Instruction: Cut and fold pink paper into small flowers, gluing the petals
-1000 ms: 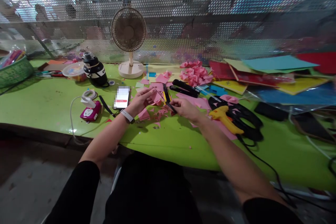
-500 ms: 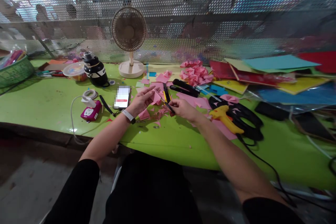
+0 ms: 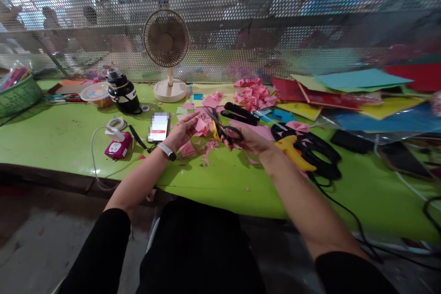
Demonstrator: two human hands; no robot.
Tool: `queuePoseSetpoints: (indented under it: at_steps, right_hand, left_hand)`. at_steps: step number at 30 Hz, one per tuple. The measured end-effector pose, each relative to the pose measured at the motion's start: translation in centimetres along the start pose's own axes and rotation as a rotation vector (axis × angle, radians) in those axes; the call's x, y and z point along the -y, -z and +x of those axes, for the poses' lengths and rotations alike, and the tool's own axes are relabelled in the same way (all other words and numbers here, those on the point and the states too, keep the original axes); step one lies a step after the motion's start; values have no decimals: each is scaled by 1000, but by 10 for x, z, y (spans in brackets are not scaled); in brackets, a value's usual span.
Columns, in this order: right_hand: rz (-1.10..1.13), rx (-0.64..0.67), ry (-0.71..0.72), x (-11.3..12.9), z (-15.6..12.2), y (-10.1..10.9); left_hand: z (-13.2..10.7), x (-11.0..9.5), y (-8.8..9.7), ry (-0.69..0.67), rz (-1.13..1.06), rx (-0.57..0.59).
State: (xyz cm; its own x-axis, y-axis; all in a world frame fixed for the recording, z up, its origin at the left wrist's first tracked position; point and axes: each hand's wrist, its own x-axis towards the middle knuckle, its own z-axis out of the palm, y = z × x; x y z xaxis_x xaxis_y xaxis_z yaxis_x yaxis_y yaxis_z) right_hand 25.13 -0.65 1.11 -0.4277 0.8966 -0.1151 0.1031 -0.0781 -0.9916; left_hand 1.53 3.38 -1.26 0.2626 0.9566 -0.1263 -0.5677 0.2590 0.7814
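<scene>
My right hand (image 3: 248,140) grips a pair of black-handled scissors (image 3: 231,133). Their blades are slightly parted and point up and left, above a yellow tool, perhaps a utility knife, that they partly cover. Opposite them, my left hand (image 3: 182,133) has its fingers stretched forward and its thumb beneath, apparently pinching a piece of pink paper (image 3: 203,124). The fingertips blend with the paper, so the exact hold is hard to see. Pink scraps (image 3: 211,146) lie below and between my hands. Behind them sits a heap of folded pink paper pieces (image 3: 255,94).
Left of my hands are a phone (image 3: 159,127), a magenta power adapter (image 3: 118,147) and a black bottle (image 3: 122,94). A fan (image 3: 166,41) stands behind. To the right lie a black stapler (image 3: 239,114), a yellow glue gun (image 3: 295,152) with its cord, and coloured sheets (image 3: 361,83).
The scissors have swung upward in my right hand, away from the paper by my left fingers, and their handles now show. My left hand has shifted slightly left and down.
</scene>
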Motion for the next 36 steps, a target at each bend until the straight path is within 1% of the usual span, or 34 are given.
queuePoseSetpoints:
  at_steps: [2,4,5,7,9,10,12,14,16,21,27,28,29,30,31,32,33,34,36]
  right_hand:
    - [-94,-143,48,1,1,15]
    - [-269,-321,64,2,1,34]
    - [-385,-394,44,2,1,44]
    - [-712,-500,-55,0,1,61]
    - [-1024,-556,-173,-2,1,72]
    - [-1135,-562,-230,-4,2,75]
    - [-1248,-540,-334,-7,3,76]
    - [-1277,-504,-404,-10,6,75]
    - [-1287,-479,-432,-12,8,74]
    - [-1288,-427,-443,-13,10,75]
    - [-1278,-341,-451,-10,6,80]
    - [-1262,-339,-445,-8,5,79]
    - [-1239,-365,-413,-6,4,76]
    - [-1197,-411,-343,-4,2,70]
    - [-1122,-465,-250,-2,2,62]
    - [-1009,-522,-120,-1,2,51]
    - [-833,-518,12,-1,2,37]
    - [-613,-471,80,-1,3,23]
    - [-230,-262,86,-4,5,-5]
  left_hand:
    - [1,-1,1,0,-5,-6]
    - [3,-2,2,-8,-14,-3]
    - [3,-2,3,-12,-21,-2]
    - [4,-2,3,-14,-31,3]
    - [5,-1,3,-17,-37,8]
    - [5,0,3,-16,-35,18]
    - [5,0,4,-20,-26,45]
    - [4,0,4,-26,-16,68]
    - [3,-1,3,-31,-4,73]
    - [-2,-4,-5,2,28,16]
    - [-8,-4,-13,16,30,22]
    - [-9,-4,-13,14,31,20]
    - [-10,-4,-14,12,31,20]
    - [-11,-3,-15,9,31,21]
    - [-12,-3,-16,9,31,22]
    - [-13,-2,-17,10,31,22]
    - [-13,-1,-18,9,31,19]
    - [-13,0,-18,7,31,17]
    - [-13,2,-19,-2,30,25]
